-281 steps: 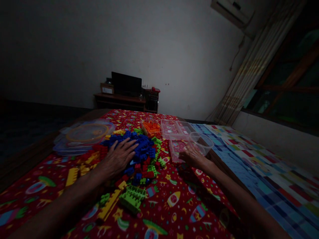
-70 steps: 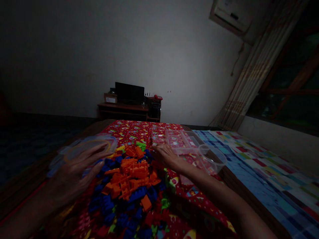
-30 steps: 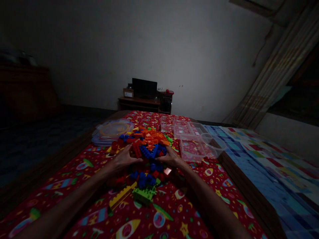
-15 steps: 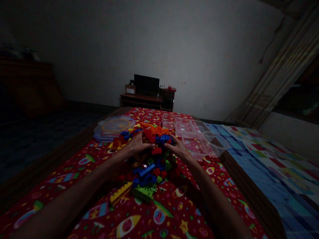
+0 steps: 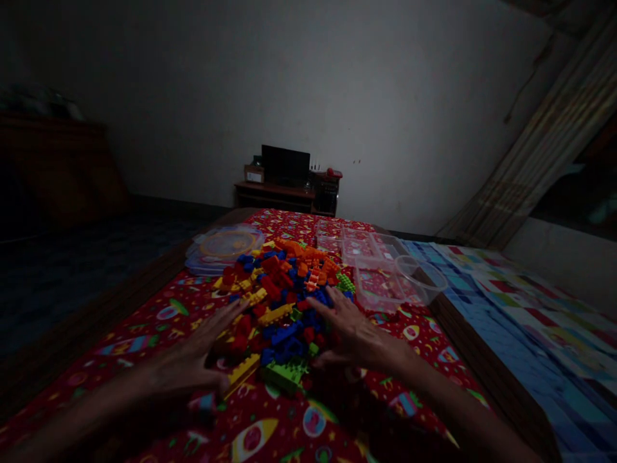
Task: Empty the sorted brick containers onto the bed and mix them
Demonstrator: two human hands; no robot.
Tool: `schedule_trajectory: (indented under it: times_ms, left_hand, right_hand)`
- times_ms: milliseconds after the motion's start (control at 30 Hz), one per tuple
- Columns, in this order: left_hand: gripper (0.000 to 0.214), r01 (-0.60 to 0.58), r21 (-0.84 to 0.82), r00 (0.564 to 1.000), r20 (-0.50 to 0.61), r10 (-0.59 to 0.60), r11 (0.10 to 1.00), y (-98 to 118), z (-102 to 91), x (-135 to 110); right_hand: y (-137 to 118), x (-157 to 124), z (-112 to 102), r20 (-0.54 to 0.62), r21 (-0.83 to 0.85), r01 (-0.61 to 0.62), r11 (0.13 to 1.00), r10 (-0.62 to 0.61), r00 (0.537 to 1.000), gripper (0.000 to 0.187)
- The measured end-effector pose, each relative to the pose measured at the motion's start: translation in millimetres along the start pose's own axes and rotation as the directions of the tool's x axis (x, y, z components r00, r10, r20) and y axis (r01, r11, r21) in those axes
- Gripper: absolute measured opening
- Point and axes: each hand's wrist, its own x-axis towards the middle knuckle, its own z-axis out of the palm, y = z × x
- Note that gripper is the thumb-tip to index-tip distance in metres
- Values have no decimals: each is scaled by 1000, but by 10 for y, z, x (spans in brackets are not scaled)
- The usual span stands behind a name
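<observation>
The bricks point(image 5: 284, 302) lie in one mixed heap at the frame's centre, on the red cloth point(image 5: 308, 424); none appear sorted. The clear tubs point(image 5: 385, 283) right of the heap look empty, so by these pictures nearly all the sorting is left. The left hand point(image 5: 193, 360) lies flat and open at the heap's lower left edge, grasping nothing; the right hand point(image 5: 349, 331) rests spread on its right side, also empty. Dim light blurs the small bricks, and both forearms run off the bottom edge.
</observation>
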Motion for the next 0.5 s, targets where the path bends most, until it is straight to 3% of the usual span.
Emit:
schedule_trajectory:
  times_ms: [67, 133, 300, 400, 500]
  left_hand:
    - [114, -4, 82, 1000, -25, 6, 997, 88, 182, -122]
    - [109, -6, 121, 997, -82, 16, 993, 213, 319, -89]
    - [73, 26, 57, 964, -267, -10, 998, 315, 341, 289]
    - [67, 33, 43, 949, -315, -18, 999, 212, 210, 520]
    - [63, 10, 61, 939, -345, 12, 998, 82, 31, 744]
  right_hand:
    - [-62, 26, 167, 71, -77, 57, 995, -52, 996, 106]
    - [-86, 125, 329, 86, -100, 85, 991, -77, 993, 105]
    - [-82, 471, 551, -55, -85, 60, 995, -65, 996, 85]
    - [-91, 668, 475, -163, -30, 95, 995, -99, 982, 65]
    - [-61, 852, 212, -246, 64, 110, 992, -91, 965, 50]
